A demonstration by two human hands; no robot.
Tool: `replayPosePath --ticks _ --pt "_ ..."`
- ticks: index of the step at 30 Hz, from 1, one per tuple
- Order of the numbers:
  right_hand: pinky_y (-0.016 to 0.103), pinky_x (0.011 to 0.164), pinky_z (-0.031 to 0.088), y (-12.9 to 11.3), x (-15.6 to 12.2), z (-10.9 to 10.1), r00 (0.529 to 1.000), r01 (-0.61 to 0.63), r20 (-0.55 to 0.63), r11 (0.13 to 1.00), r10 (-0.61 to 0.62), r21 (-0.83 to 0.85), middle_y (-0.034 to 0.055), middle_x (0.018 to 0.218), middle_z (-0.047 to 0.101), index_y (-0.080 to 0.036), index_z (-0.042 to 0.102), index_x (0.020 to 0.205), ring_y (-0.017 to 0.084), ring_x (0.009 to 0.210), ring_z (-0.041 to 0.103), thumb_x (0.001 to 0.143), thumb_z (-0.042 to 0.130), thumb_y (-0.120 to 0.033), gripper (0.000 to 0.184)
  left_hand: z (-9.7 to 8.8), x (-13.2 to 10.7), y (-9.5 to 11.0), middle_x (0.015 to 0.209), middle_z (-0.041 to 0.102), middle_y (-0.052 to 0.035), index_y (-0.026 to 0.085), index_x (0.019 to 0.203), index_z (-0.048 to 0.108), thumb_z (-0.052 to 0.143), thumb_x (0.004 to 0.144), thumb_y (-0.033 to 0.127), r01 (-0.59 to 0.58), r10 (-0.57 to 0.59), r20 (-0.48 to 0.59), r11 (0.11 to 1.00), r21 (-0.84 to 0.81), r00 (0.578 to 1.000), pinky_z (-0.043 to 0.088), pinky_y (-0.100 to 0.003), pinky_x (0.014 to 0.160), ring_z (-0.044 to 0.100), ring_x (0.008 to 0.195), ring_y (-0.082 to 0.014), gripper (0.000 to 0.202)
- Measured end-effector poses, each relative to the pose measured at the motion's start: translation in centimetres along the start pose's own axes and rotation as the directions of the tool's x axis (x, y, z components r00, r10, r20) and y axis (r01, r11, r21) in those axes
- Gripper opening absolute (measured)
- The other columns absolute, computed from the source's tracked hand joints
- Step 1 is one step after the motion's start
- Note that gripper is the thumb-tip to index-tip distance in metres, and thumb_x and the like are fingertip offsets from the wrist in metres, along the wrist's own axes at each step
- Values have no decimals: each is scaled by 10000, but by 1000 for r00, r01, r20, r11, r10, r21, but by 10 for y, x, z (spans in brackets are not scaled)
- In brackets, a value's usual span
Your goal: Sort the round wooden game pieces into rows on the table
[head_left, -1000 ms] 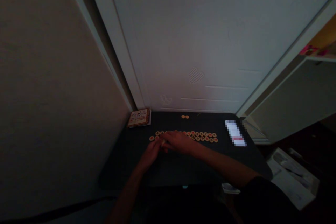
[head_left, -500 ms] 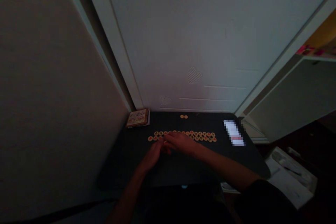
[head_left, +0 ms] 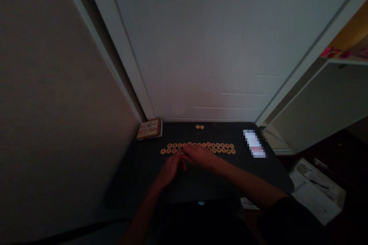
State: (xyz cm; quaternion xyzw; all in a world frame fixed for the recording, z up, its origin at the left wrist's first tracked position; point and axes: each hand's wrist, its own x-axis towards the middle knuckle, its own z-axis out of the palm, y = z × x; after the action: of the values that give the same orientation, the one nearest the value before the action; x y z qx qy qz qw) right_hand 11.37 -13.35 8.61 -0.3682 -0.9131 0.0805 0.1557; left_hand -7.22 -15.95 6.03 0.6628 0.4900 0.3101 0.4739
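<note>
Two close rows of round Chinese chess pieces [head_left: 219,150] with red and dark markings lie across the dark table [head_left: 212,183]. My left hand [head_left: 169,169] is at the near edge of the lower row, fingers drawn together. From the right, my right hand [head_left: 198,155] reaches over the middle of the rows, its fingers bent and covering several pieces. The fingertips of both hands meet at one spot. A tiny pale bit shows between them, too dim and small to name.
Two plain discs [head_left: 199,127] lie at the table's back. A booklet or flat box [head_left: 148,129] is at the back left corner. A blurred white phone-like object [head_left: 254,144] lies on the right. Behind stands a white panel [head_left: 184,46]; a white box [head_left: 319,187] is beyond the right edge.
The view has shifted slightly. Both hands stay together at the lower row, with only small finger movement. The pieces look the same.
</note>
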Motion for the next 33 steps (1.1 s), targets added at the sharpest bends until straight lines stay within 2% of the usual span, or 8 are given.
replayPosePath --ticks 7,14,21,27,33 --pt "286 834 522 -4 2 -4 999 12 -37 983 -5 185 92 1076 701 -174 576 1174 193 982 688 1013 548 -284 197 -3 -7 8 714 685 -33 207 688 620 225 997 614 63 -60 -80 997 40 995 472 -326 799 643 765 -228 646" --pt "310 909 510 -4 2 -5 999 43 -42 959 -32 281 106 1121 704 -152 583 1262 205 1038 676 1003 552 -242 276 -3 -7 9 684 672 -37 203 637 607 232 998 604 53 -49 -95 998 39 994 461 -316 763 641 744 -223 657" --pt "324 951 508 -4 -8 -13 1000 18 -25 928 -9 372 89 1158 710 -190 586 1295 192 1066 672 1011 526 -237 294 1 -6 11 696 659 -33 201 673 608 288 990 603 6 -4 -62 1000 22 998 459 -312 760 622 738 -216 604" --pt "377 1029 485 -1 -25 -6 998 31 -61 924 -9 382 116 1291 660 -188 531 1376 204 1184 626 1011 494 -197 367 7 -4 7 653 621 -16 198 714 601 335 972 626 -12 12 28 999 32 1000 443 -302 702 576 669 -198 566" --pt "381 1034 488 4 -36 -1 999 12 -51 947 4 322 113 1321 649 -198 521 1397 211 1196 626 1004 498 -184 395 16 -3 1 635 546 22 197 786 563 388 969 578 -16 19 112 999 -31 994 393 -269 611 501 603 -158 457"
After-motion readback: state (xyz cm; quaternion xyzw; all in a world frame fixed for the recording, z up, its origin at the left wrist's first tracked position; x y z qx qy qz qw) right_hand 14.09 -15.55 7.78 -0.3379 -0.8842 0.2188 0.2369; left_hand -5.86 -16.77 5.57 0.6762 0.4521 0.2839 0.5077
